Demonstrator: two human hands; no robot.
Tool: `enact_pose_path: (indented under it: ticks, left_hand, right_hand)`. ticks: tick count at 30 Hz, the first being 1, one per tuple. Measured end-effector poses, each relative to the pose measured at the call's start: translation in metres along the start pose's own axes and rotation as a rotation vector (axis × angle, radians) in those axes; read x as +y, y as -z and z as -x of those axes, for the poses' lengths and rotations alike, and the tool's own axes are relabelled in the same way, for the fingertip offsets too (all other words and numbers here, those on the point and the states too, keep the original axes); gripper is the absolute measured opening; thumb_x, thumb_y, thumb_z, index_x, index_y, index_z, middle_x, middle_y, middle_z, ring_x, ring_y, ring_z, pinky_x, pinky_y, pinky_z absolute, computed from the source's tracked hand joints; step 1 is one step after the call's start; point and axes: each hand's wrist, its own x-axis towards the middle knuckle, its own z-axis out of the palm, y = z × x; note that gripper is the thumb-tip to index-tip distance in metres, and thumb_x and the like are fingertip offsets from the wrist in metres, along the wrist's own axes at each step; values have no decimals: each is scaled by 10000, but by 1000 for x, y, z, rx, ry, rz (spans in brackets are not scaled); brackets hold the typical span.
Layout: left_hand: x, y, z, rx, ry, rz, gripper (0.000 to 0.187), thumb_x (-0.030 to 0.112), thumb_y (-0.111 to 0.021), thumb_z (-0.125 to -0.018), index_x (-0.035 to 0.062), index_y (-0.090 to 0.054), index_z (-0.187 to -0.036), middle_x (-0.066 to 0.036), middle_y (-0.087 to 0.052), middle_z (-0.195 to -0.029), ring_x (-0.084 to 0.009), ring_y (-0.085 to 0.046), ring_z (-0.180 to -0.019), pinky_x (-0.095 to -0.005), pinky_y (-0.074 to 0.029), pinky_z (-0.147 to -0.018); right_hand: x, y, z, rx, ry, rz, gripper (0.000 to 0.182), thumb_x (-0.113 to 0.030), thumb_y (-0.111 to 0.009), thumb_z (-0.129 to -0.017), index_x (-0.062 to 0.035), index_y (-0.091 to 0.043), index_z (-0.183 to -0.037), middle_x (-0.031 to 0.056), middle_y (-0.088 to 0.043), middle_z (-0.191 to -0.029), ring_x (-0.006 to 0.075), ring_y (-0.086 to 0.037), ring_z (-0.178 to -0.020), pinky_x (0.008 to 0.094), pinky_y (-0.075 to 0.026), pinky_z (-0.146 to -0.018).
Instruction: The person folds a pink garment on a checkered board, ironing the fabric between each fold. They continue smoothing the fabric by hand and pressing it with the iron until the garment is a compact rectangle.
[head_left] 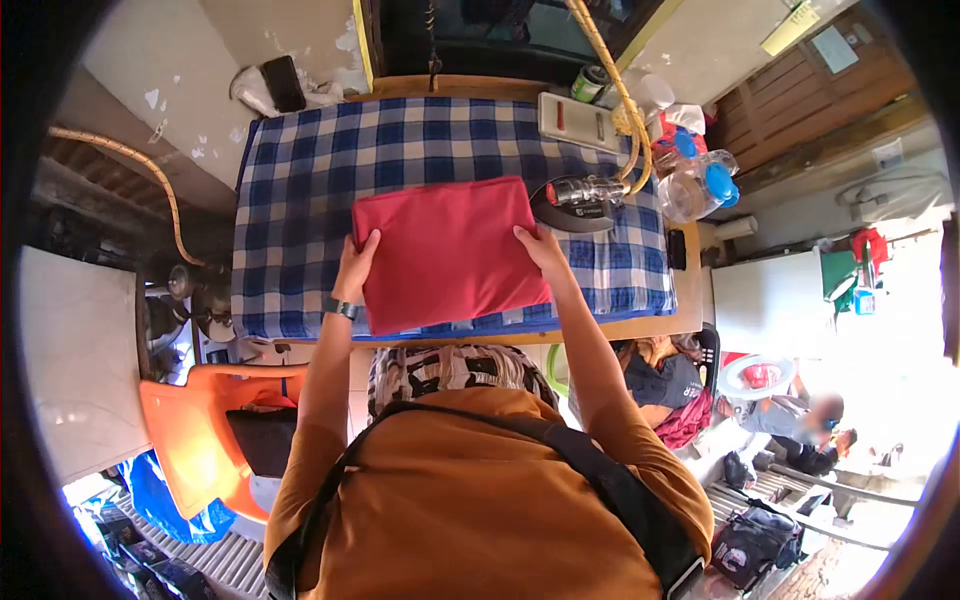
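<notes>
A folded red cloth [455, 258] lies in front of me over a blue-and-white checked cloth [295, 210] that covers the table. My left hand [357, 268] grips its left edge, thumb on top and fingers mostly hidden at the side. On the opposite edge, my right hand [541, 252] holds it the same way. Just beyond my right hand sits a dark clothes iron [578, 212], close to the red cloth's right side. What kind of garment the red cloth is, I cannot make out.
A yellowish hose [636, 110] hangs down to the iron. Plastic jars with blue lids [690, 190] and a pale tray [580, 122] stand at the right. An orange chair [185, 430] is at lower left. Another person [800, 415] sits far right.
</notes>
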Motion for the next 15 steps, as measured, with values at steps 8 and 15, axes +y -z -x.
enact_pose_path:
  ticks: [8, 15]
  left_hand:
    - [142, 34, 50, 90, -701, -114, 412, 177, -597, -914, 7, -449, -1258, -80, -586, -1168, -159, -548, -1039, -295, -416, -913]
    - [68, 122, 56, -25, -537, -291, 322, 44, -565, -878, 29, -551, -1199, -92, -557, -1235, -189, -557, -1096, -307, -437, -939]
  right_hand:
    - [-144, 16, 34, -161, 324, -392, 198, -161, -633, -900, -42, -567, -1044, -43, -563, -919, 38, -484, -848, 222, -417, -733]
    - [-104, 32, 21, -405, 713, -225, 377, 64, -559, -835, -36, -510, -1195, 54, -565, -1175, 156, -532, -1101, 283, -408, -953]
